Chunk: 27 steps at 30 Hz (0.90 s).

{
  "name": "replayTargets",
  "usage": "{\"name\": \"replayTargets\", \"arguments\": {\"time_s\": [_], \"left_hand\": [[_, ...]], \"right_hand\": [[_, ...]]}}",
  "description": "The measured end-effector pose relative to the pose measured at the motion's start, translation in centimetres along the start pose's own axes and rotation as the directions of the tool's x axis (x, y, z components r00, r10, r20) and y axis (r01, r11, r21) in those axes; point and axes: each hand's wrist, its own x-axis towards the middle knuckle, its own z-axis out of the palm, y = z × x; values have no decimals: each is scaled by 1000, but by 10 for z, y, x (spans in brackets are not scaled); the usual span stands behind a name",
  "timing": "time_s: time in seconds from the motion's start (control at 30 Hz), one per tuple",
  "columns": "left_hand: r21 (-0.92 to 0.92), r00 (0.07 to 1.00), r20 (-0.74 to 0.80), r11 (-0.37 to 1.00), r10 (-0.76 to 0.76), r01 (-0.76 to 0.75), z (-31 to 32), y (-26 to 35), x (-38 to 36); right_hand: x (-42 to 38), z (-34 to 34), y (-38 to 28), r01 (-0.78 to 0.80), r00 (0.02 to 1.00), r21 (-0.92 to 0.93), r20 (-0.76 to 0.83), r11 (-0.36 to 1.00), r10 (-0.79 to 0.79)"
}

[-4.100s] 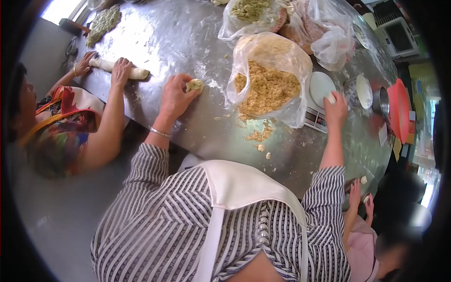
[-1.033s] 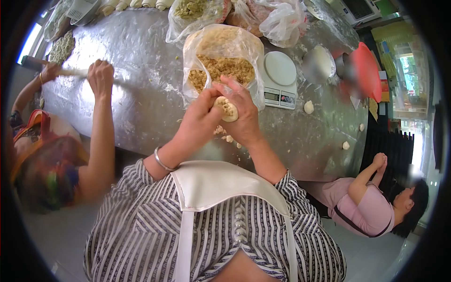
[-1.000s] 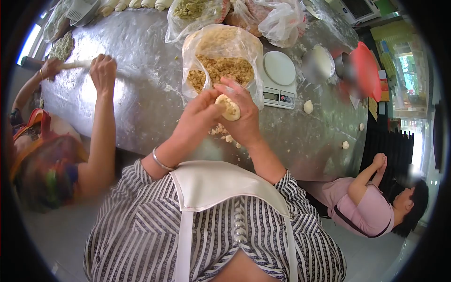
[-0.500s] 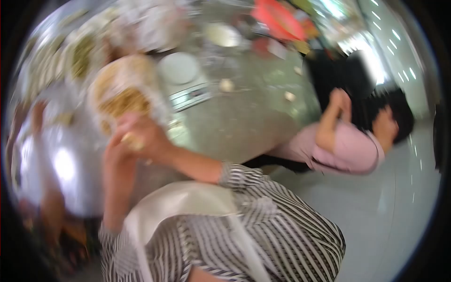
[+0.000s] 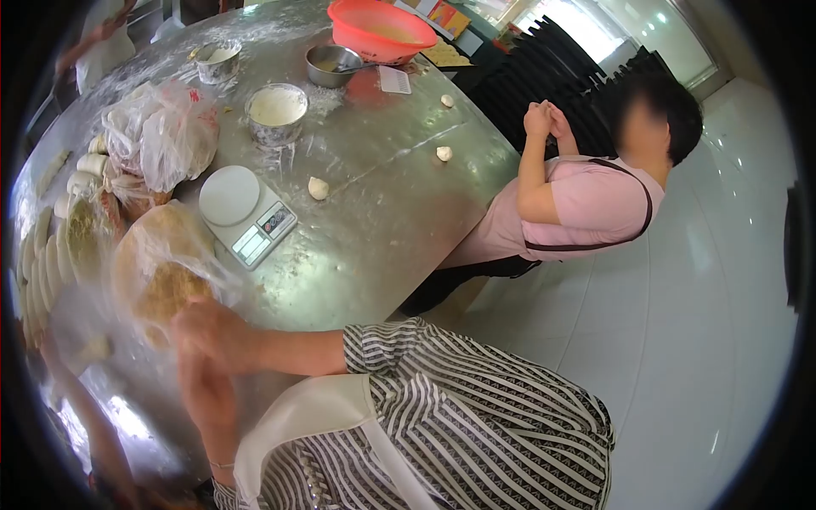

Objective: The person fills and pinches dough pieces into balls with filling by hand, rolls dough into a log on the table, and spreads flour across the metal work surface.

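Note:
My right hand [image 5: 217, 331] and my left hand [image 5: 194, 361] are pressed together, fingers closed, at the near left edge of the metal table [image 5: 374, 229]. Motion blurs the fingers, and the pale piece of dough seen between them half a second ago is hidden now. Just beyond my hands lies a clear plastic bag [image 5: 149, 246] holding crumbly yellow-brown filling [image 5: 174, 289]. A white digital kitchen scale [image 5: 229, 195] stands beside the bag, its round platform bare. To its right sits a small ball of dough [image 5: 318, 188].
Two more dough balls [image 5: 444, 154] lie near a co-worker in pink [image 5: 586, 200], whose hands are together. Flour bowl [image 5: 278, 106], metal bowl [image 5: 330, 66] and red basin [image 5: 378, 30] stand farther back. Dough rolls [image 5: 51, 255] line the left; another person's arm [image 5: 93, 416] reaches in there.
The view has swung, bringing more of the table and the co-worker into sight. My hands stay together near the filling bag; the pale dough between them has gone out of sight.

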Motion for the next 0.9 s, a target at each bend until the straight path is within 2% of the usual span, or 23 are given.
{"name": "replayTargets", "arguments": {"time_s": [0.1,0.2,0.3,0.4,0.47,0.5,0.53,0.6,0.67,0.7,0.73,0.8,0.9], "left_hand": [[-33,999,-15,999,-30,29,4,9,-5],[47,997,79,999,-16,13,7,11,-6],[-144,996,-39,987,-83,77,15,14,-13],[5,999,-21,1000,25,-25,47,15,-18],[-18,996,88,1000,13,-11,33,8,-7],[-16,995,95,1000,24,-22,18,7,-11],[-26,1000,-3,999,31,-31,30,3,-11],[-63,995,70,996,65,-61,22,-5,-7],[-10,996,-68,998,59,-60,37,-5,-6],[-19,993,-118,999,28,-30,43,-2,-6],[-3,991,-127,1000,29,-29,45,4,-9],[16,993,-117,1000,7,-5,53,12,-14],[231,991,-122,973,49,-20,41,8,-15]], "right_hand": [[9,-18,-20,-102,992,108,-66,989,110],[9,-14,-12,-109,994,168,36,980,105],[5,-12,-14,-18,1000,86,11,996,17],[9,-21,-21,147,987,-9,-64,989,-147],[-2,-15,-2,175,979,-5,-102,985,-175],[-2,2,1,192,976,48,-116,980,-185],[3,-9,-1,266,962,85,-94,960,-258],[4,-12,-8,132,988,152,-98,979,-118],[10,-18,-15,133,989,94,-69,987,-127],[9,-18,-16,41,997,213,-71,976,-27],[12,-23,-30,-65,996,172,-43,983,73],[14,-32,-39,-128,991,125,47,984,123],[11,-29,-35,-55,996,56,68,997,51]]}}
